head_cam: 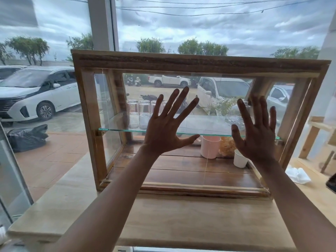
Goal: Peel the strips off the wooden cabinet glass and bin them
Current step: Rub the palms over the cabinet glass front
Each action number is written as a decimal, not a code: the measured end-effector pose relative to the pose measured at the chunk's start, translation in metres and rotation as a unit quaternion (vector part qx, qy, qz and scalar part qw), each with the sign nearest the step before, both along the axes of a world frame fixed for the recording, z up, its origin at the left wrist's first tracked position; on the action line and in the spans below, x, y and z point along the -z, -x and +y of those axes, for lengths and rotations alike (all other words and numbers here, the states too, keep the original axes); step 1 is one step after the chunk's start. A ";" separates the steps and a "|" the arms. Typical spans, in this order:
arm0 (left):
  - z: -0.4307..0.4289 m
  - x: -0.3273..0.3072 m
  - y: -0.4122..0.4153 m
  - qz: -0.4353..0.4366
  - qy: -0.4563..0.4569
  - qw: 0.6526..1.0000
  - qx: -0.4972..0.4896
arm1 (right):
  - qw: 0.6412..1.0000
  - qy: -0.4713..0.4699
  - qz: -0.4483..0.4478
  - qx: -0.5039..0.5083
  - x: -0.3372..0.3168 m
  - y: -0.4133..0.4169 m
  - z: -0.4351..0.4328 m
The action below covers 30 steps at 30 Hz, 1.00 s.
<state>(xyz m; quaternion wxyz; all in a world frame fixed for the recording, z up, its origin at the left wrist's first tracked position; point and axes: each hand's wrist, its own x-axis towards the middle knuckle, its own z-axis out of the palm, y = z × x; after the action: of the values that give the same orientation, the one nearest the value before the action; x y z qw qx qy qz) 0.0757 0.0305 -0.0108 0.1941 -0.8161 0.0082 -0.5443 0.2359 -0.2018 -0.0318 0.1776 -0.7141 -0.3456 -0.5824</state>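
A wooden cabinet [91,113] with glass panes stands on a pale wooden counter [181,219] before a large window. My left hand [166,128] is raised in front of the cabinet's glass front, palm forward, fingers spread, holding nothing. My right hand [256,131] is held the same way further right, fingers apart and empty. I cannot tell whether either palm touches the glass. No strip on the glass is clearly visible. No bin is in view.
Inside, a glass shelf [123,129] carries upturned drinking glasses [139,113] and a glass dome [234,113]. Below stand a pink cup [210,147] and a white cup [240,159]. Crumpled white tissue [298,174] lies at the right; a black bag [27,137] sits outside.
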 end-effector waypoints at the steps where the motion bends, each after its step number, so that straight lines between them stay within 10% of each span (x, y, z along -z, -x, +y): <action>1: 0.001 0.001 0.000 -0.001 -0.001 1.000 -0.001 | 1.000 0.000 0.001 0.002 0.000 0.000 0.000; 30: -0.006 0.003 0.005 -0.030 0.062 0.998 -0.001 | 1.000 -0.004 -0.005 0.011 0.001 0.002 0.001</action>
<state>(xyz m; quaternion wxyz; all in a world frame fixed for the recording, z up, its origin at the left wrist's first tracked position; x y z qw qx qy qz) 0.0711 0.0242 -0.0142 0.1439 -0.8099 -0.0323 -0.5677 0.2338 -0.2005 -0.0326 0.1723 -0.7140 -0.3362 -0.5895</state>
